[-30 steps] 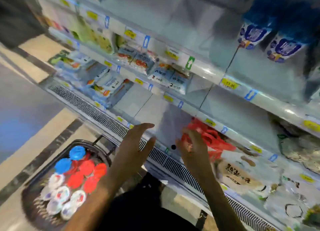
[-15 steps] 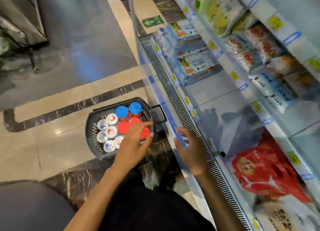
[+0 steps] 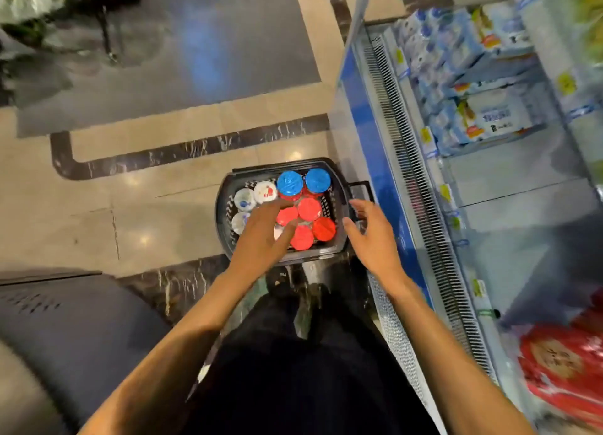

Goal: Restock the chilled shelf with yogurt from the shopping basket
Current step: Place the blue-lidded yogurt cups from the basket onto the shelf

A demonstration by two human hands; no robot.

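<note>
Both your hands are open and empty over the dark plastic shopping basket on the floor: left hand above the red-lidded yogurt pots, right hand by the near rim. Grip one pot by its sides, lift straight up, then carry it to the chilled shelf.

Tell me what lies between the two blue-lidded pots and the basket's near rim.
In the head view, red-lidded pots fill the stretch from the blue-lidded pots to the near rim of the basket. The left hand partly covers them.
</note>
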